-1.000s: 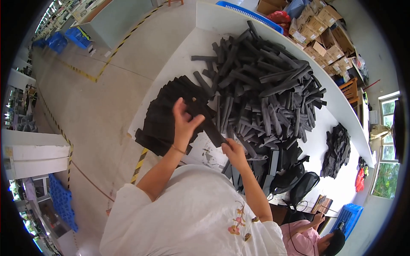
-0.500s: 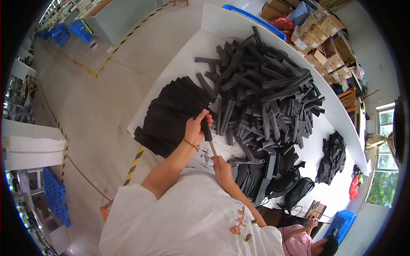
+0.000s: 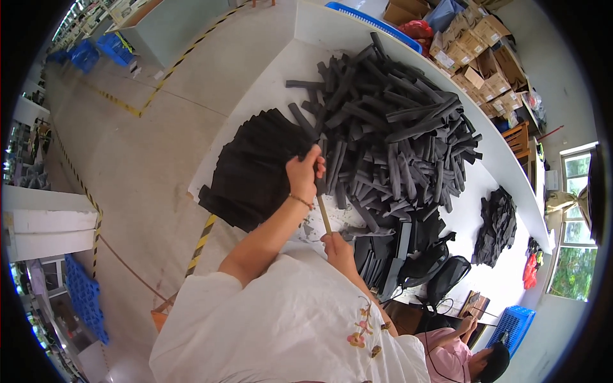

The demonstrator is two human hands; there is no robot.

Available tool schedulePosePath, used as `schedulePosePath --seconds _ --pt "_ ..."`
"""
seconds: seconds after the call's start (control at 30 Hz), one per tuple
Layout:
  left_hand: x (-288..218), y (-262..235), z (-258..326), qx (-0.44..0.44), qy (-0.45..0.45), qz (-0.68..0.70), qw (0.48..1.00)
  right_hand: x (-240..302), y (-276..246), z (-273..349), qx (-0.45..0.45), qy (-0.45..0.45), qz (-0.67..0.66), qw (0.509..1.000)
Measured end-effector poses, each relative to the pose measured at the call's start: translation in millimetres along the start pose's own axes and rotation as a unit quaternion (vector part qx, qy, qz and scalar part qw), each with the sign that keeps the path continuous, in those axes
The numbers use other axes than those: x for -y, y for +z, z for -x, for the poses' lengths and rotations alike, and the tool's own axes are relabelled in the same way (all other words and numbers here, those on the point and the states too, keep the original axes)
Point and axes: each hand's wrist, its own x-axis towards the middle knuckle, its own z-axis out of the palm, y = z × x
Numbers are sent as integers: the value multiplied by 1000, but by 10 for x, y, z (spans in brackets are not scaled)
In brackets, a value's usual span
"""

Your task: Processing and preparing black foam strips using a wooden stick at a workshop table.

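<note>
My left hand (image 3: 304, 172) is closed around a dark fabric tube (image 3: 321, 184), beside a fanned stack of flat black fabric pieces (image 3: 252, 169). Out of the tube's near end comes a thin tan stick (image 3: 325, 215). My right hand (image 3: 339, 251) grips the stick's near end, close to my body. How far the stick reaches inside the tube is hidden. Just beyond and to the right of my hands lies a large heap of dark grey fabric tubes (image 3: 402, 121).
All this lies on a white table (image 3: 265, 86) with a raised far edge. To the right are black bags (image 3: 447, 279) and a bundle of dark cloth (image 3: 495, 226). A person in pink (image 3: 447, 351) sits at lower right. Cardboard boxes (image 3: 488, 83) are stacked behind.
My left hand has moved away from my right hand with the dark tube, and a longer part of the tan stick shows. My right hand keeps its grip.
</note>
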Motion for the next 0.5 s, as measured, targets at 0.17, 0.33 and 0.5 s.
schedulePosePath --seconds 0.17,0.33,0.5 --pt "-491 -390 -824 7 78 119 990 -3 -144 240 101 5 13 995" --pt "-765 -505 -949 -73 115 49 989 155 -356 183 99 2 6 995" --pt "-473 -353 -47 79 -183 -42 979 158 -417 44 75 -4 16 997"
